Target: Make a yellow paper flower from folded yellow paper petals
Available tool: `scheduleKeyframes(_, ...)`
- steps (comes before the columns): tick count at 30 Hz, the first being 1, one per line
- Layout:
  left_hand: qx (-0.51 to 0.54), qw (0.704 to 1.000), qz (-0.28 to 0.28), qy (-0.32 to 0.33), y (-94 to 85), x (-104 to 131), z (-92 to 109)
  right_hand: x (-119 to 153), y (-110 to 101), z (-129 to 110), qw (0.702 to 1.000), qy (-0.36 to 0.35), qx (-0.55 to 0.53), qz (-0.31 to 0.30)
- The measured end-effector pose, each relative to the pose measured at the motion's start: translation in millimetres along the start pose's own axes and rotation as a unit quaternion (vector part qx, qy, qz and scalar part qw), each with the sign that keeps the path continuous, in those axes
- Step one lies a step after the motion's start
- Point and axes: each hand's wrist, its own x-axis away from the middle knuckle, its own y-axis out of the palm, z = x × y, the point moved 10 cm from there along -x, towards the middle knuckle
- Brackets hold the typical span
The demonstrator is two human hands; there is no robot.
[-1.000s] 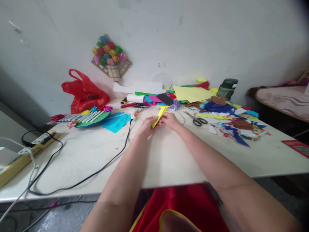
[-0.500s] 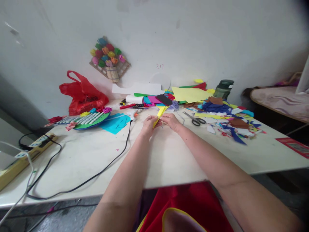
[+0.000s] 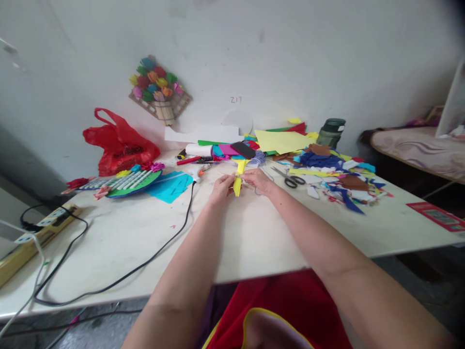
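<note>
As left fingers (image 3: 227, 180) and right fingers (image 3: 251, 176) pinch yellow strip (image 3: 237, 186) | tabletop (image 3: 254, 237) spans to near edge (image 3: 261, 277) | scissors (image 3: 289, 176) nearby

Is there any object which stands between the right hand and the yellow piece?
Nothing visible does: the right hand has its fingertips close against the yellow piece, opposite the left hand.

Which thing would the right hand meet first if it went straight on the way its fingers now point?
The right hand would probably meet the narrow yellow paper strip first; its fingers seem against it, though exact contact is unclear. The left hand lies beyond.
</note>
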Motion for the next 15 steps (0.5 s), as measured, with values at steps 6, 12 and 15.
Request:
scheduleKeyframes(6, -0.012, 1.0, 0.001, -0.002, -5.7, 0.1, 1.3, 0.1, 8.0, -0.3, 0.999, 0.002, 0.001, -0.034)
scheduleKeyframes(12, -0.088, 0.995, 0.034, 0.024, -20.4, -7.6, -0.2, 1.5, 10.3, -0.5, 1.0, 0.005, -0.01, -0.029)
scheduleKeyframes(15, -0.084, 0.995, 0.05, 0.016, -23.1, -8.9, -3.1, 2.0, 10.0, 0.9, 0.999, 0.014, -0.011, -0.03)
